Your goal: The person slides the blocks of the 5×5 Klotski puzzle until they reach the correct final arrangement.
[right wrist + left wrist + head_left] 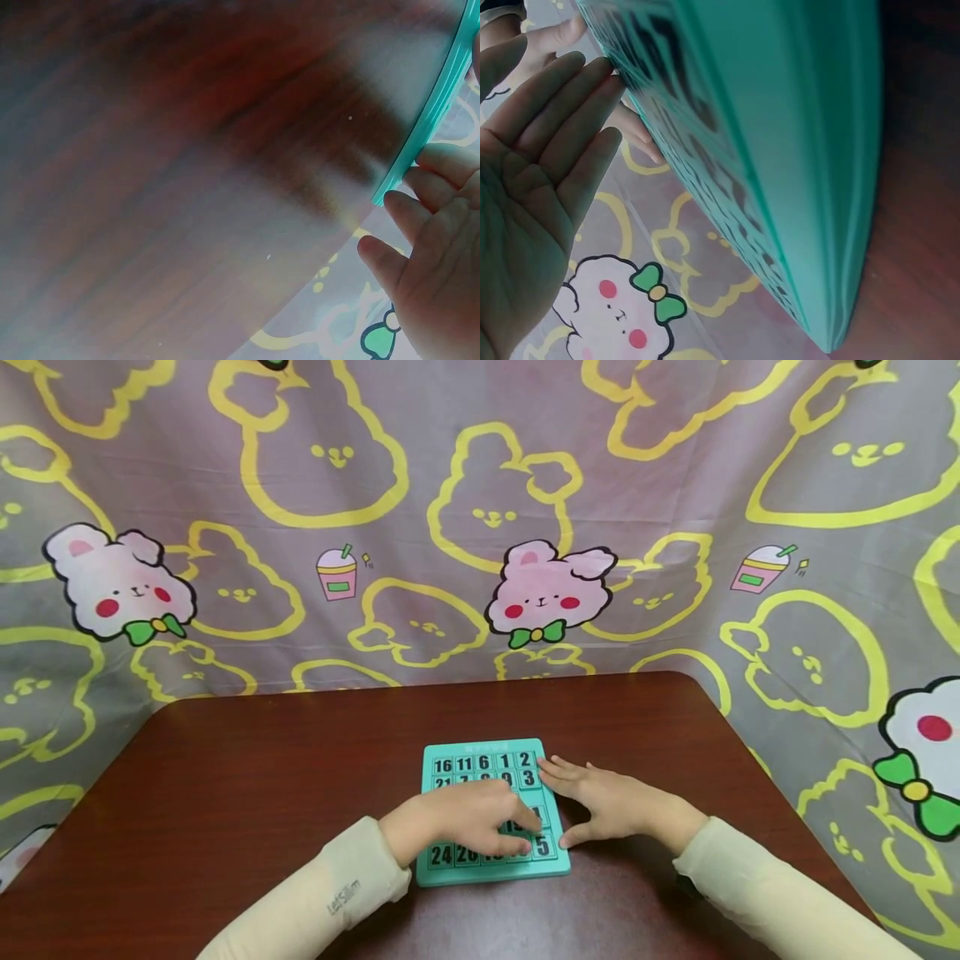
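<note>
A turquoise sliding number puzzle (491, 878) lies flat on the table, with black numbers on its square tiles. My left hand (476, 817) reaches over it from the left, fingertips down at the tiles near the right column, just above the 5 tile (543, 847). Its fingers look mostly straight in the left wrist view, and it hides several middle tiles. A gap shows in the right column under the 3 tile (529, 779). My right hand (615, 802) rests along the puzzle's right edge, fingers spread, thumb near the lower corner.
The dark reddish-brown table (285, 760) has rounded far corners. A curtain (420, 552) with yellow outlines and cartoon bunnies hangs behind the table and along its sides.
</note>
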`<state>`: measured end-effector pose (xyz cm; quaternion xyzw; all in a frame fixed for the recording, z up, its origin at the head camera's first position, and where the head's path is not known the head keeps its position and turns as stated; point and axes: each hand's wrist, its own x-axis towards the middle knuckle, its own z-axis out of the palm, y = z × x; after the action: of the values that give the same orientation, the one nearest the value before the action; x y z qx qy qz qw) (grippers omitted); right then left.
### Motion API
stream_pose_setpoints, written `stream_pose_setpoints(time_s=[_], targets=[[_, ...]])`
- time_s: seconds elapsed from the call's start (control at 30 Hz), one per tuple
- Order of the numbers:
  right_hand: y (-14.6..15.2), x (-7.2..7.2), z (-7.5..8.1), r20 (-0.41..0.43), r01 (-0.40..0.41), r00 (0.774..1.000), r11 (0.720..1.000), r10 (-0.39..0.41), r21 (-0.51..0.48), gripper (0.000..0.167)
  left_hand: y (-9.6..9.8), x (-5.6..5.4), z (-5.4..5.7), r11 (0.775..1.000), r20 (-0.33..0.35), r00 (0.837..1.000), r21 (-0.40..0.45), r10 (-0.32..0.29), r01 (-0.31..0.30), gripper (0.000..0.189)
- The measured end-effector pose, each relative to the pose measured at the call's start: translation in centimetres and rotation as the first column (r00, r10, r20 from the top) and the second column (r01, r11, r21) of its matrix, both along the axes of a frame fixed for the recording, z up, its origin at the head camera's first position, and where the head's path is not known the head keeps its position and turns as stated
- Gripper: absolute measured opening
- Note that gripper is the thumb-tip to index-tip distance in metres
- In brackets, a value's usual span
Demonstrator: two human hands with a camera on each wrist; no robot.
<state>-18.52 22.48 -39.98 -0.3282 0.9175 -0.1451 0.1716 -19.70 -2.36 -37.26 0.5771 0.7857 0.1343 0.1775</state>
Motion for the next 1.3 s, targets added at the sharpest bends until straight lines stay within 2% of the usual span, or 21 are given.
stream_pose_setpoints(time_s=[0.37, 0.67, 0.8, 1.0, 1.3], targets=[[-0.1, 0.1, -0.1, -0.003, 0.002, 1.000, 1.000, -0.002, -0.001, 0.098, -0.1, -1.6, -0.5, 0.998, 0.032, 0.998, -0.021, 0.060, -0.059, 0.037], [0.0, 0.1, 0.0, -0.001, -0.003, 1.000, 1.000, 0.003, -0.009, 0.098, -0.2, -2.1, -0.5, 0.996, 0.033, 0.996, -0.021, 0.085, -0.084, 0.038], [0.0, 0.1, 0.0, 0.004, 0.010, 1.000, 1.000, -0.010, -0.001, 0.098, -0.5, -1.8, -0.2, 0.997, 0.015, 0.997, -0.006, 0.072, -0.072, 0.038], [0.0, 0.2, 0.1, 0.006, 0.015, 1.000, 1.000, -0.015, -0.003, 0.097, -0.9, -0.4, 0.7, 0.999, -0.018, 0.999, 0.016, 0.045, -0.045, 0.037], [0.0, 0.2, 0.0, -0.003, 0.007, 1.000, 1.000, -0.007, -0.014, 0.098, -0.5, 1.0, 0.6, 0.998, -0.005, 0.999, 0.049, -0.031, 0.031, 0.032]])
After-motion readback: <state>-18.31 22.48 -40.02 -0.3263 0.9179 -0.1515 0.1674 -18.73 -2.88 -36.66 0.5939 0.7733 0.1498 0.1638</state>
